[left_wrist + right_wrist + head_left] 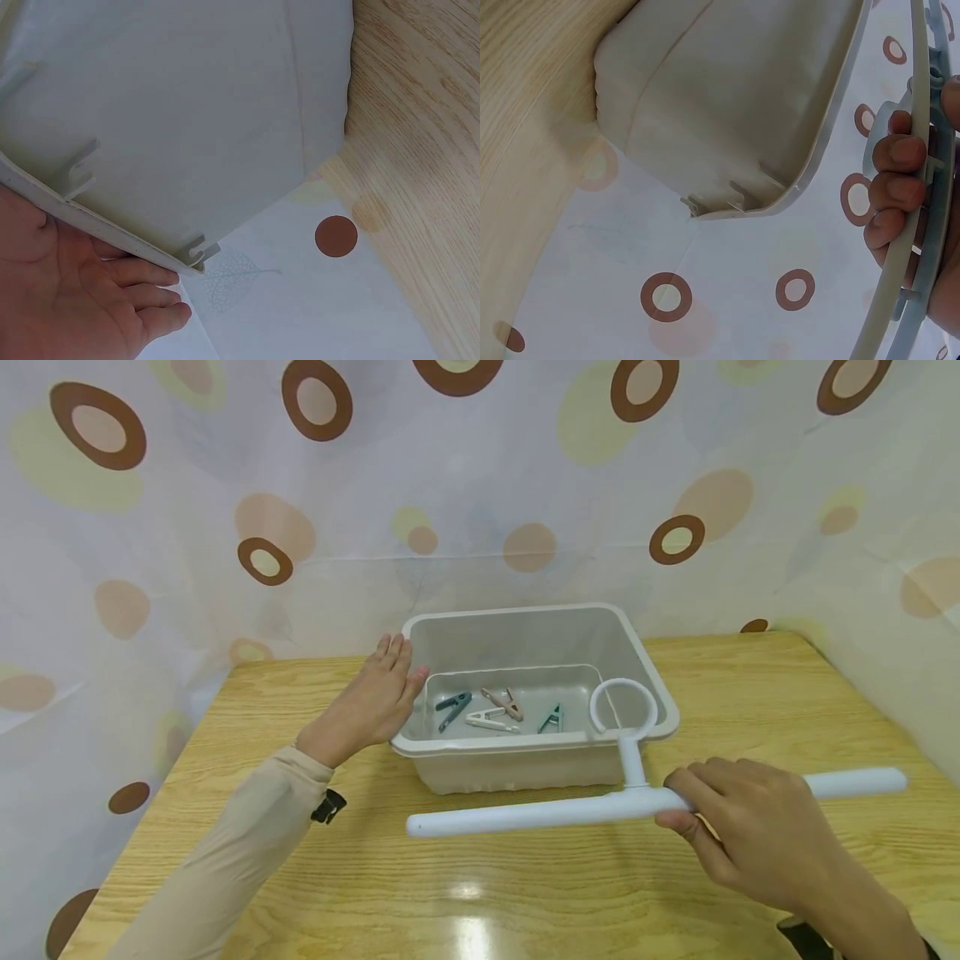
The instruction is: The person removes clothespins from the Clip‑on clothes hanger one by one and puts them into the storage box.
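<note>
My right hand (761, 827) grips a white plastic clothes hanger (525, 815) by its bar, right of the ring-shaped hook. In the right wrist view the curled fingers (900, 191) wrap round the hanger's strips. The hanger is held above the table, in front of a beige plastic basin (510, 770), and its ring hook overlaps the basin's front right corner in the head view. My left hand (375, 697) rests with straight fingers against the basin's left rim; the left wrist view shows the palm (67, 292) beside that rim.
Several clothespins lie on the basin's floor: a dark blue one (454, 708), a pink one (506, 702), a white one (491, 720) and a green one (552, 718). The basin stands on a wood-grain table (360, 877). A patterned sheet (480, 485) hangs behind and at both sides.
</note>
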Available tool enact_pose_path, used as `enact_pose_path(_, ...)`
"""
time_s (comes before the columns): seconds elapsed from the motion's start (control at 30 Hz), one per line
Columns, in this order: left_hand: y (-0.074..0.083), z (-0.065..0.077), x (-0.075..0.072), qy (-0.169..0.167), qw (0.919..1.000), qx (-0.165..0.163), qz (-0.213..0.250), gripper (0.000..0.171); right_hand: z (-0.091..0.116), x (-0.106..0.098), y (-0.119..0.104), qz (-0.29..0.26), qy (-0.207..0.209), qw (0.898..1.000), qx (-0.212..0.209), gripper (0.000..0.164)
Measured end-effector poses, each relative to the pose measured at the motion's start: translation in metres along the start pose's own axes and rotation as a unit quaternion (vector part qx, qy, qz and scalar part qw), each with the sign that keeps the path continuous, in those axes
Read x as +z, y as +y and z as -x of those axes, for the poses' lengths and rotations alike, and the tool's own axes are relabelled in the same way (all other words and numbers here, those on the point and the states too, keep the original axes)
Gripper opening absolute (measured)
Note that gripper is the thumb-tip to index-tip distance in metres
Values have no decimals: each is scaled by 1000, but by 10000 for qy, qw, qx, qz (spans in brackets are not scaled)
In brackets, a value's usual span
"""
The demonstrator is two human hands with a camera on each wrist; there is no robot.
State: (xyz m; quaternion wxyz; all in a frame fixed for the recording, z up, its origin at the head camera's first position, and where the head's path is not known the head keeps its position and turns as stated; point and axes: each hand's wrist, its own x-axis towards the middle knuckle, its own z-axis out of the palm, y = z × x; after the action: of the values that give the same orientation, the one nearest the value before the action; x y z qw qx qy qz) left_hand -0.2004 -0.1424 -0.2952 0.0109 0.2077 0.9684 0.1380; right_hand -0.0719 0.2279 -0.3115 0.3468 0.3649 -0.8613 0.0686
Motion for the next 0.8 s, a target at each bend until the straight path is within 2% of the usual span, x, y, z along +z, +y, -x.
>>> enact_pose_path(0.8,0,1,0,-38,10000,-72,12,63,16,5,-6,-178,-152,9997,11,49)
